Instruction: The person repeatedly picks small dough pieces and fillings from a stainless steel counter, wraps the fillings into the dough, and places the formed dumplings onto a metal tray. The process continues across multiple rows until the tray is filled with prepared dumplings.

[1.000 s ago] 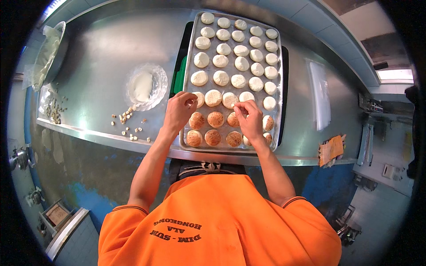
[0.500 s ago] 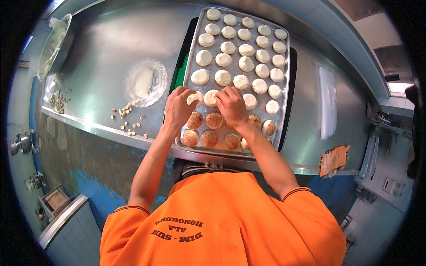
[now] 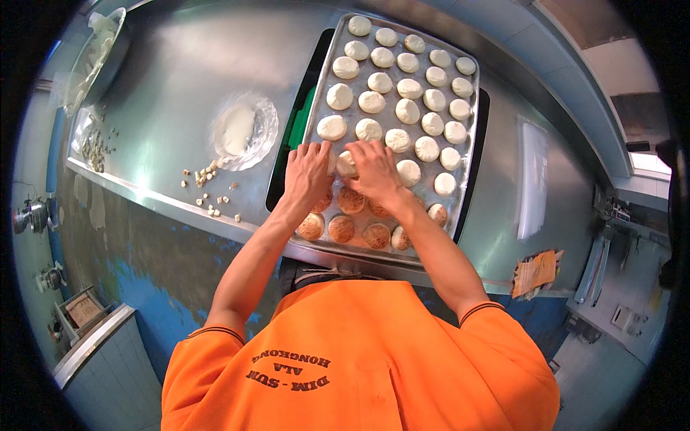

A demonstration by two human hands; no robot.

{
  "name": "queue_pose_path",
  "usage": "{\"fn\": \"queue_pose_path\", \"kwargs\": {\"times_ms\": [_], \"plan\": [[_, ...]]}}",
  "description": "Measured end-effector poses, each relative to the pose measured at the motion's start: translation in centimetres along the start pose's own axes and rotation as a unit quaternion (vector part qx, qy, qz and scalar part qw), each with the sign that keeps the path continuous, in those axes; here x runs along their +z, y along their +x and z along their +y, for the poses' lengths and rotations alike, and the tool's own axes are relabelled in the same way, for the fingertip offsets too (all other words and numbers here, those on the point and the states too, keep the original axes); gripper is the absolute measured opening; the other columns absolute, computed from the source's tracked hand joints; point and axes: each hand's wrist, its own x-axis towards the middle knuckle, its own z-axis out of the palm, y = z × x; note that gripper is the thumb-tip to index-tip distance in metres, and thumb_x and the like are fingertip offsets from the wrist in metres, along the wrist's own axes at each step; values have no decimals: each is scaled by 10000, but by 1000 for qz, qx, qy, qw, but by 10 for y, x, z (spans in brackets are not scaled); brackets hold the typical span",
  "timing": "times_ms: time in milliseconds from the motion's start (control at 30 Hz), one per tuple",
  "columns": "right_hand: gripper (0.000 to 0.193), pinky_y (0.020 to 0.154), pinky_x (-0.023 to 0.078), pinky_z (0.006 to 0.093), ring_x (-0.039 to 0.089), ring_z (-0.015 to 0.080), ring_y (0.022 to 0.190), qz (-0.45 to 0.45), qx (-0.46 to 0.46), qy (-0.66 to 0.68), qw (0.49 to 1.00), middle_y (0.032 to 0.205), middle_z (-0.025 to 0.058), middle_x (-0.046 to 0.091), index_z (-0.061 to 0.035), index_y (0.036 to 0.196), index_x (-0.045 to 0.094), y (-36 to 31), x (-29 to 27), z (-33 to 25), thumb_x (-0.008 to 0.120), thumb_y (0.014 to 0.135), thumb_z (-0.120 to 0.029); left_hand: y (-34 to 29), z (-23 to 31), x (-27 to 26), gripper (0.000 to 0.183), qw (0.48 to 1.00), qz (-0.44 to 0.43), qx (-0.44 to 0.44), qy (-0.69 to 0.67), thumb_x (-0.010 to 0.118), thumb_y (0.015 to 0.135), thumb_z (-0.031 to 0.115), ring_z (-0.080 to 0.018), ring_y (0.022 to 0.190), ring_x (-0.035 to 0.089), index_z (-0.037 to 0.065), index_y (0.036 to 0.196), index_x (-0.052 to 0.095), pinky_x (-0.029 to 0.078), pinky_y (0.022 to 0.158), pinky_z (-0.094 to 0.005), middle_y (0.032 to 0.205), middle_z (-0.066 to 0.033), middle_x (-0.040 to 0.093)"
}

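Observation:
A metal baking tray [image 3: 460, 147] holds rows of round pastry buns, pale ones in the middle and far part. In the near rows the buns, such as a browned bun [image 3: 341, 226], show toasted brown tops. My left hand [image 3: 307, 174] is curled over a bun at the tray's left side, hiding most of it; only a pale sliver shows beside the fingers. My right hand [image 3: 375, 172] has its thumb and fingers bent around the pale bun [image 3: 346, 164] just to the right. The undersides of both buns are hidden.
Left of the tray, a crumpled clear plastic wrap [image 3: 266, 129] holds white powder. Small pale cut pieces [image 3: 208, 172] lie near the table edge. A bowl with plastic [image 3: 93, 65] stands far left. To the right are a plastic sheet [image 3: 532, 179] and an orange cloth [image 3: 536, 274].
My left hand has shifted right and curled further over its bun. The right hand has stayed at its bun, with fingers more bent over it. The whole view has tilted slightly.

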Motion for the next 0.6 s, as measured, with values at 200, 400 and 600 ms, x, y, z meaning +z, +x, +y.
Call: {"fn": "queue_pose_path", "kwargs": {"times_ms": [200,400,600], "plan": [[590,954,460,463,580,299,1135,-45,62,7,997,1113,96,614,-79,1213,656,6,-3,-8,837,664,-198,-3,-6,-10,625,998,2,-37,-44,841,707,152,-325,1112,600,142,1281,595,473,932,-450,1129,-125,640],[474,852,512,474,629,319,979,53,81,178,979,1059,103,608,-59,1057,624,4,1,6,825,658,-215,-3,-25,-19,505,944,62,-83,-313,842,719,118,-382,1029,631,64,1159,600,528,889,-444,1137,-156,625],[541,919,406,456,608,294,1057,66,51,68,994,1072,63,625,-107,1090,602,-5,10,5,850,621,-217,4,-31,-9,506,974,4,-11,-224,845,739,120,-351,1137,600,72,1162,573,474,959,-446,1173,-134,620]]}}
